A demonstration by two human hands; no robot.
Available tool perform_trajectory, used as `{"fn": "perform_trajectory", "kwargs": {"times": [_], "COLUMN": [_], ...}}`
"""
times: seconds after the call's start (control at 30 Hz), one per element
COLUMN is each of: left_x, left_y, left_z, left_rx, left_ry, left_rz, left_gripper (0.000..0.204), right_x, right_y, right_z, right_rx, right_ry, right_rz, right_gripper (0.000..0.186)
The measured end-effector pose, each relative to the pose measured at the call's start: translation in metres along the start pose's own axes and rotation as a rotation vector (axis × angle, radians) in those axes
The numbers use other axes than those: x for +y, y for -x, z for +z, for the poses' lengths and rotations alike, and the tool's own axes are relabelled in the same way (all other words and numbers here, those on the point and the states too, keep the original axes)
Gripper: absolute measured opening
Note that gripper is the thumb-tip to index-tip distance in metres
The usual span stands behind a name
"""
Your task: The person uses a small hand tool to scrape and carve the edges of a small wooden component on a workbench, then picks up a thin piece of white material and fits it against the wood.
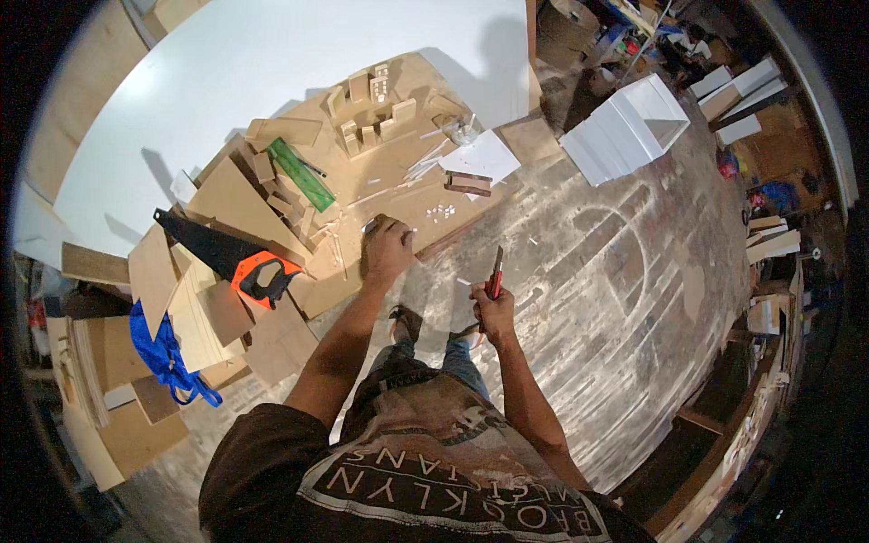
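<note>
Right grip [493, 312] is wrapped around a red utility knife [495, 284], blade pointing up and away from the body, above the bare floor [597, 271]. Left grip [389, 253], fingers curled, is at the near edge of a brown worktop [362, 197]; whether it holds anything cannot be told. Just beyond it lie small white bits [441, 213], a dark brown block [468, 185] and a white sheet [496, 156]. To the left are a green strip [301, 175] and a handsaw [206, 244] with an orange handle, among wood offcuts [240, 204].
</note>
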State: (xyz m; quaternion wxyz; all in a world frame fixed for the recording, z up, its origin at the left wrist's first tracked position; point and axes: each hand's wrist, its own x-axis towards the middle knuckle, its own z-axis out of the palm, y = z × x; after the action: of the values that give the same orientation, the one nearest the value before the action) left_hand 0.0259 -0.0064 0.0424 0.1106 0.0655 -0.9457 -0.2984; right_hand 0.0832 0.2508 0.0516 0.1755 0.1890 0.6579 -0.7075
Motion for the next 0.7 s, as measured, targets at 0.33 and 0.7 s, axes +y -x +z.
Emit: {"fn": "perform_trajectory", "kwargs": {"times": [0.33,0.7], "left_x": [-0.003,-0.028], "left_y": [-0.010,-0.010], "left_z": [-0.001,0.022], "left_rx": [-0.010,0.001], "left_ry": [0.024,0.106], "left_rz": [0.122,0.148], "left_gripper": [0.013,0.013], "right_x": [0.011,0.005], "right_y": [0.006,-0.001], "right_z": [0.012,0.034], "right_rx": [0.007,-0.054], "right_ry": [0.065,0.086], "right_rz": [0.001,-0.029], "right_gripper": [0.013,0.016]}}
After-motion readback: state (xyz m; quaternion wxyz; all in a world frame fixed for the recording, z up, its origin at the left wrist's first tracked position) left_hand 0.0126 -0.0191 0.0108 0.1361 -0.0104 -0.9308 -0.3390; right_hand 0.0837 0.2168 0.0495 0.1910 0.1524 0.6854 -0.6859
